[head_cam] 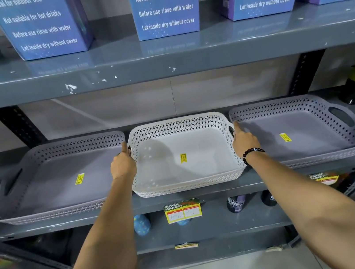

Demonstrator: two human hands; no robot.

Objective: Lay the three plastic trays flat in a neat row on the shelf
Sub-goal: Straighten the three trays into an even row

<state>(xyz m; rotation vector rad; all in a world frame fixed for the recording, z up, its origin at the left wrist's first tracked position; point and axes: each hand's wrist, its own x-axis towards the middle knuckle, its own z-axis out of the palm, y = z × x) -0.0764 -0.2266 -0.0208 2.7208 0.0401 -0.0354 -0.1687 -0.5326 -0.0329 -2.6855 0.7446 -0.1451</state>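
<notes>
Three trays flat in a row on the shelf (193, 195). White tray (184, 156) in the middle, gripped at each side handle by left hand (122, 164) and right hand (244, 141). Gray trays (62, 175) (299, 131) beside it.

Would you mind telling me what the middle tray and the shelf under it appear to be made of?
The white tray looks like moulded plastic with a matte finish: thin perforated lattice walls and moulded handle cutouts. The grey shelf looks like painted metal, semi-gloss: faint reflections, and a similar board above shows chipped paint.
</notes>
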